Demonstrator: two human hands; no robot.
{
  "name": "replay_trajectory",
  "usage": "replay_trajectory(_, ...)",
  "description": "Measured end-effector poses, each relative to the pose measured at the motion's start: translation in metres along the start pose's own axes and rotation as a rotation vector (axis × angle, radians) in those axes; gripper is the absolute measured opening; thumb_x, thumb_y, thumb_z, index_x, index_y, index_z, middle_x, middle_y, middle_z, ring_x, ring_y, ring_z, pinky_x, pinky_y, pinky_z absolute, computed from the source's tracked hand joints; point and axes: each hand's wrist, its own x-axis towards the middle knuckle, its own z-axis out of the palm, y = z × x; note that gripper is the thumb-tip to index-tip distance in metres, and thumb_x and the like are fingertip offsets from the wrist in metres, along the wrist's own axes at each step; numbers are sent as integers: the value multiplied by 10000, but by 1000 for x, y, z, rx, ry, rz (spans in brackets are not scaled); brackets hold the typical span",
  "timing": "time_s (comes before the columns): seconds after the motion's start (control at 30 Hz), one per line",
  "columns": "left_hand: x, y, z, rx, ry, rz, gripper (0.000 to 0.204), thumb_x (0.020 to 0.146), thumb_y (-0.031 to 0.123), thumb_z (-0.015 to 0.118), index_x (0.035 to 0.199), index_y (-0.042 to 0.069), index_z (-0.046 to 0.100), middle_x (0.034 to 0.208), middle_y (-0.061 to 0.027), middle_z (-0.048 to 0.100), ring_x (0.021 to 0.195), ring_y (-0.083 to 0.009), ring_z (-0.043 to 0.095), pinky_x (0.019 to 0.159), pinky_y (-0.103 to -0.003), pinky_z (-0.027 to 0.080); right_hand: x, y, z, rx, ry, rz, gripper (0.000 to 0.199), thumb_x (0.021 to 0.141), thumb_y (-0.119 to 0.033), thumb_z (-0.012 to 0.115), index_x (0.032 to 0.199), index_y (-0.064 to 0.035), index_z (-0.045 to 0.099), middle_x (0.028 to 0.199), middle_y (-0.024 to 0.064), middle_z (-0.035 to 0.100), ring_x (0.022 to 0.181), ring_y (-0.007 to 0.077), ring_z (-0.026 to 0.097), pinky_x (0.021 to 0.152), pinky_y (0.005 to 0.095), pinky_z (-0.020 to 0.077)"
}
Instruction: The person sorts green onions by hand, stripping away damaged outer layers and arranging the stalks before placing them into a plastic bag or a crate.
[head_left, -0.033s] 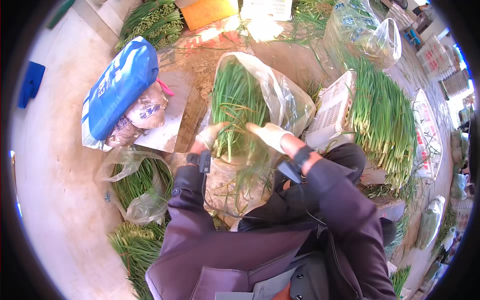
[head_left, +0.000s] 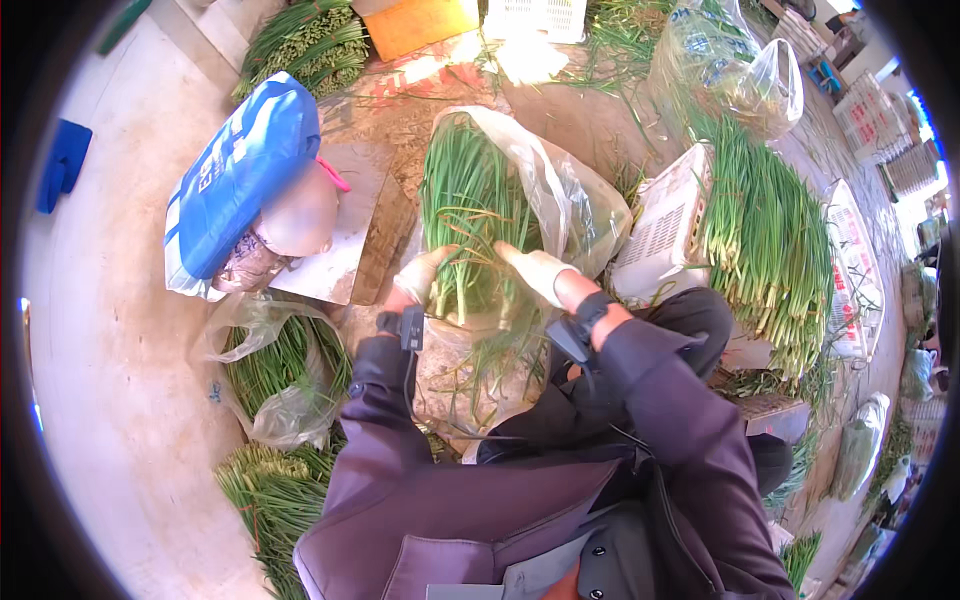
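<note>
A bunch of garlic chives [head_left: 470, 190] lies in front of me, pale stem ends toward me, in the mouth of a clear plastic bag [head_left: 575, 205]. My left hand [head_left: 424, 274], in a pale glove, grips the left side of the bunch near the stem ends. On the other side, my gloved right hand [head_left: 537, 270] holds the chives, its thumb lying on top. Both hands' other fingers are mostly hidden by leaves and bag. Thin yellowish strands cross the bunch between the hands. Loose leaves hang below, over a pale surface [head_left: 470, 385].
A blue bag [head_left: 245, 170] lies on a board to the left, above an open plastic bag of chives [head_left: 275, 365]. To the right, more chives [head_left: 765, 240] lean on a white crate [head_left: 660, 225]. An orange box [head_left: 415, 25] stands at the far side.
My right wrist has shifted slightly left. Both hands stay on the bunch.
</note>
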Motion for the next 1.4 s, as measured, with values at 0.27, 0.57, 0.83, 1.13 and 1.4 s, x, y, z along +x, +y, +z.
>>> replay_trajectory(0.27, -22, -91, 57, 408, 145, 458, 747, 816, 437, 804, 1367, 2, 549, 1107, -174, 726, 933, -264, 730, 798, -367, 603, 34, 21, 65, 734, -187, -72, 792, 928, -611, 672, 1438, -17, 551, 1331, 148, 631, 1192, 251, 582, 999, 398, 459)
replay_trajectory(0.57, -25, -112, 65, 803, 152, 395, 1060, 759, 408, 810, 1505, -135, 288, 1275, -240, 643, 1214, -289, 616, 1035, -362, 485, 24, 40, 54, 547, -83, 42, 342, 917, -309, 721, 1116, -34, 760, 961, 120, 709, 831, 209, 651, 713, 354, 514)
replay_trajectory(0.83, -74, -45, 83, -213, -208, 481, 757, 992, 522, 574, 1530, 25, 385, 1479, -195, 486, 1285, -331, 540, 1081, -437, 437, -77, -10, -42, 753, -188, -223, 287, 939, -116, 661, 1162, 63, 676, 981, 124, 741, 810, 213, 724, 740, 340, 587)
replay_trajectory(1.13, -70, 20, 152, -124, -547, 552, 1177, 808, 835, 571, 1565, -25, 299, 1569, -200, 407, 1412, -341, 437, 1126, -507, 433, -173, -14, -76, 143, 16, -558, 546, 818, -182, 791, 1294, 25, 625, 1005, 140, 740, 878, 221, 695, 841, 343, 535)
replay_trajectory(1.4, -114, 86, 193, -69, -566, 738, 733, 917, 482, 735, 1421, -5, 522, 1323, -162, 648, 1199, -298, 634, 1016, -450, 542, -191, -7, -33, -192, 226, -644, 991, 720, -246, 860, 1520, -4, 328, 1015, 228, 705, 939, 347, 700, 874, 402, 541)
